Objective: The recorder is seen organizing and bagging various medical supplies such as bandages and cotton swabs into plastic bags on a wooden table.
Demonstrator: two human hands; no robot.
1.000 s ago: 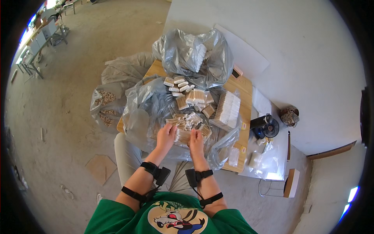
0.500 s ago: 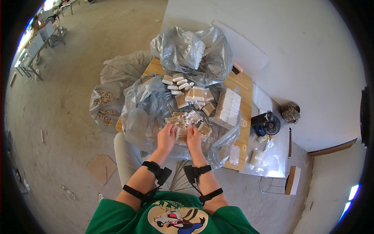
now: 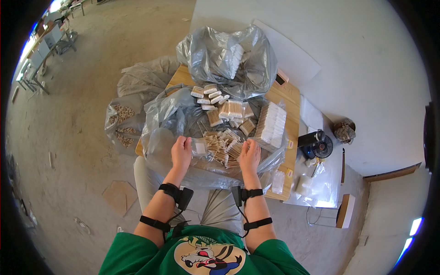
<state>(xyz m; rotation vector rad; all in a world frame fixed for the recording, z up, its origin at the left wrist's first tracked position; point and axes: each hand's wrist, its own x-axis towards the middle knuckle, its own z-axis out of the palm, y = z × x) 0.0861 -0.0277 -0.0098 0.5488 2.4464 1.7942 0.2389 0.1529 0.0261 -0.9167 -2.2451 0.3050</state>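
Observation:
Between my hands lies a loose pile of cotton swabs (image 3: 222,143) with wooden sticks and white tips. My left hand (image 3: 181,155), on the pile's left side, pinches the edge of a small clear plastic bag (image 3: 199,147). At the right edge of the pile, my right hand (image 3: 250,158) has its fingers drawn together; what they hold, if anything, is hidden. Beyond the pile are bundles of swabs (image 3: 234,109) and small packed swab packets (image 3: 210,89). A stacked block of white-topped swab packs (image 3: 271,123) stands beyond my right hand.
A large grey plastic sheet (image 3: 160,156) covers much of the wooden table (image 3: 288,103). At the back sits a big translucent bag (image 3: 201,55) holding white packs. Sacks of swab-like pieces (image 3: 123,114) stand on the floor at left. A small black fan (image 3: 322,146) is to the right.
My hands have moved apart from the middle of the swab pile, left hand to the left and right hand to the right. The small clear bag now shows at my left hand.

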